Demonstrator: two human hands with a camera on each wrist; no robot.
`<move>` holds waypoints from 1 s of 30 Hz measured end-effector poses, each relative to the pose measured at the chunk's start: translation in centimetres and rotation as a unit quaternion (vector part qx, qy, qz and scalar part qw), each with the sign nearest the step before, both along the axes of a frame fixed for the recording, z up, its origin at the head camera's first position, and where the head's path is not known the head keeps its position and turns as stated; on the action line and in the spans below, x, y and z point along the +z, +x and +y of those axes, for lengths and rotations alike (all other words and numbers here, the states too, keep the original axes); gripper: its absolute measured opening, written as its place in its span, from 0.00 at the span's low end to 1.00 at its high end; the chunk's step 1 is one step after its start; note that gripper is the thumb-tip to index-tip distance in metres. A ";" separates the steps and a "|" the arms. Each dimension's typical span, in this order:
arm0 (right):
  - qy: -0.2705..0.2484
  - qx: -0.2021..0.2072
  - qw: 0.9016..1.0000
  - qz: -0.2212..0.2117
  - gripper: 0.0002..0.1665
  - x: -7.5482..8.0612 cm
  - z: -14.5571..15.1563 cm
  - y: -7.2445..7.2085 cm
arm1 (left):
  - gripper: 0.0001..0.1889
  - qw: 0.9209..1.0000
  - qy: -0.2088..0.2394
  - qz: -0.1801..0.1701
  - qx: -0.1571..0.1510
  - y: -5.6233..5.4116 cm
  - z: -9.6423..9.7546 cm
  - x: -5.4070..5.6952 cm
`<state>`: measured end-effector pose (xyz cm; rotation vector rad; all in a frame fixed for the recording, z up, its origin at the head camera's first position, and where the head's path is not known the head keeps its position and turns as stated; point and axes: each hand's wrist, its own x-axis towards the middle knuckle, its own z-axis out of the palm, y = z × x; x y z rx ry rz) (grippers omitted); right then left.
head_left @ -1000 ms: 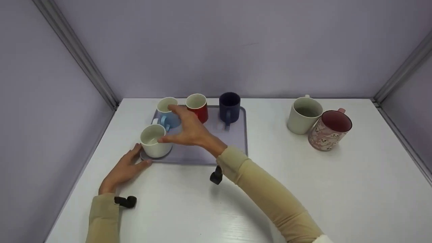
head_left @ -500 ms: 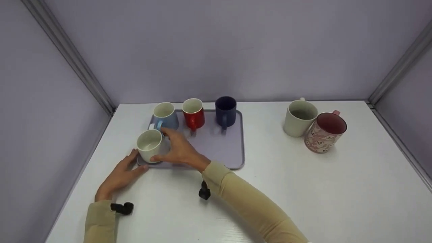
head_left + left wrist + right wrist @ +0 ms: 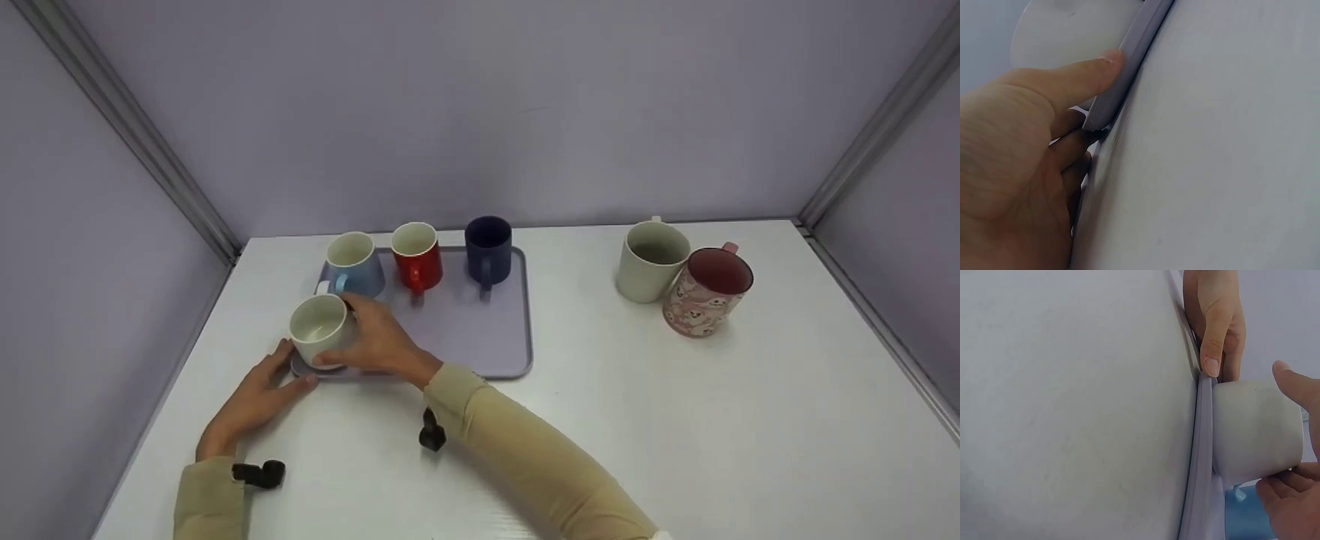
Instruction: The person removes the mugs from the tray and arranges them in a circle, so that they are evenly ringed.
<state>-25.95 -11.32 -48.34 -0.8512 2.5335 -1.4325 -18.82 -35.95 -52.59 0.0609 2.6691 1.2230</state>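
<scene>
In the head view a white mug (image 3: pixel 309 341) stands upright on the front left corner of the lilac tray (image 3: pixel 480 352). My right hand (image 3: pixel 379 337) holds this mug from the right, thumb at its front and fingers at its far side. At the tray's corner my left hand (image 3: pixel 255 397) grips the edge. The left wrist view shows the left thumb (image 3: pixel 1086 79) against the rim and the other fingers around the corner. Behind the white mug are a light blue mug (image 3: pixel 364 277), a red mug (image 3: pixel 422 270) and a dark blue mug (image 3: pixel 495 251), all on the tray.
To the right, off the tray, a larger pale mug (image 3: pixel 641 274) stands beside a pink patterned mug (image 3: pixel 697 304). Lilac panels (image 3: pixel 570 150) enclose the white table (image 3: pixel 645 427) at the back and both sides.
My right hand has come down from above the white mug and closed around it. The left hand stays at the tray's corner. The whole head view has shifted slightly.
</scene>
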 end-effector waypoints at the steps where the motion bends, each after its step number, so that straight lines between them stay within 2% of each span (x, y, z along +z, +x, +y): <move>1: -0.002 -0.006 1.000 -0.003 0.56 -0.1 -0.3 0.1 | 0.52 1.000 0.000 -0.002 0.001 0.1 0.0 0.0; 4: -0.005 -0.026 1.000 -0.005 0.55 -0.5 -0.9 0.2 | 0.52 1.000 0.000 -0.004 0.004 0.2 -0.1 -0.1; 10: -0.006 -0.058 0.998 0.019 0.55 -0.8 -1.6 0.4 | 0.51 1.000 0.011 0.005 0.001 0.0 -0.1 -0.1; 19: -0.012 -0.046 0.998 0.033 0.54 -1.3 -1.7 0.3 | 0.50 1.000 0.015 0.024 -0.006 -0.1 -0.2 -0.1; 25: -0.026 -0.033 0.999 0.028 0.54 -2.0 -1.8 0.1 | 0.52 1.000 -0.007 0.022 -0.006 -0.2 -0.1 -0.2; 30: -0.012 -0.041 0.998 0.036 0.53 -2.2 -1.7 0.2 | 0.51 1.000 0.000 0.020 -0.001 -0.1 0.0 -0.3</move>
